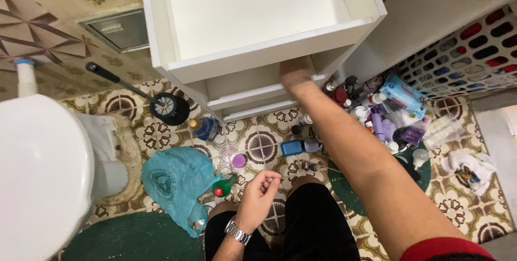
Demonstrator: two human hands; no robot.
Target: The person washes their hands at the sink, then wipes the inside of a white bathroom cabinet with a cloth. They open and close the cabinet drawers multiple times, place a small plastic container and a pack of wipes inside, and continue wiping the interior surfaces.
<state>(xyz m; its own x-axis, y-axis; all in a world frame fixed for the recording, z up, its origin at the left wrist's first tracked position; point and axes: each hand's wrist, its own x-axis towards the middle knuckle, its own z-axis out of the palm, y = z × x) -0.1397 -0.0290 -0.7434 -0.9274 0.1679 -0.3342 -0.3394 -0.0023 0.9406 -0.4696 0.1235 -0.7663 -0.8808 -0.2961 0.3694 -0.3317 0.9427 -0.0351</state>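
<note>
Right hand: the right hand [295, 73] reaches far forward under the open top drawer [253, 19] of a white cabinet; its fingers are hidden behind the drawer front, so I cannot tell whether they are apart or closed on anything.
Right arm: bare, stretched from the near right corner, with a red sleeve [444, 248] at the shoulder.
Left hand: the left hand [259, 192] hangs near, above the knees, fingers [271, 181] loosely curled together with thumb and forefinger almost meeting; whether something thin is pinched there is too small to tell.
Wrist: a metal watch [237, 232] sits on the left wrist.
Drawer: pulled out, white inside, with lower drawers [250, 95] just beneath it, where the right hand is.
Floor right: a crowd of bottles and jars [377, 115] just right of the cabinet, beside a blue wipes pack [402, 94] and a dark green mat [350, 191].
Floor middle: a small blue box [292, 147] and a purple lid [239, 160] on the patterned tiles.
Floor left: a blue plastic bag [175, 183], a toilet brush [169, 108] and a white toilet [40, 175].
Far right: a slatted laundry basket [474, 51].
</note>
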